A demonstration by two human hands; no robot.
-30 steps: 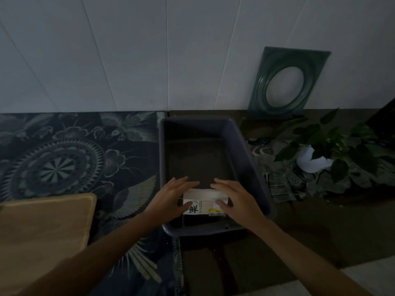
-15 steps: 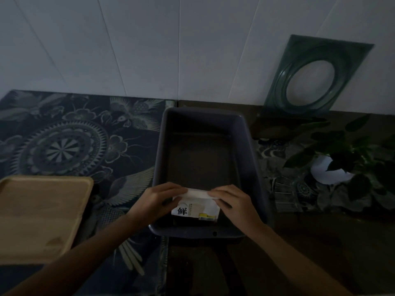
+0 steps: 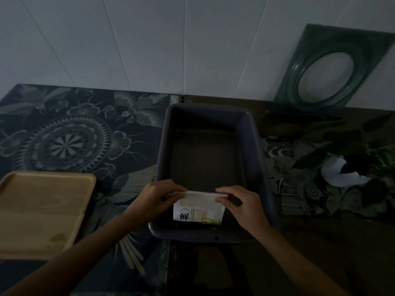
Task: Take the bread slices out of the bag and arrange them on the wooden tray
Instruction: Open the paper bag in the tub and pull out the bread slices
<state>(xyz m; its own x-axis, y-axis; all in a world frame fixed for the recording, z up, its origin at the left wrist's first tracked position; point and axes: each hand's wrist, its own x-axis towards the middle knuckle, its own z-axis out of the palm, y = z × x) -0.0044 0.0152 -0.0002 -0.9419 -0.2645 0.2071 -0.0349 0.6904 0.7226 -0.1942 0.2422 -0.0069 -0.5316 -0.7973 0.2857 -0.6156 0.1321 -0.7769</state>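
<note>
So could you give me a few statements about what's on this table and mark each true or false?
1. Both hands hold the bag's top edge: the left hand and right hand pinch the bag. True.
2. The bag stands inside the bin. True.
3. Bread slices already lie on the tray. False: it is bare.
4. The tray is right of the bin. False: it is to the left.
5. A plant stands right of the bin. True.
</note>
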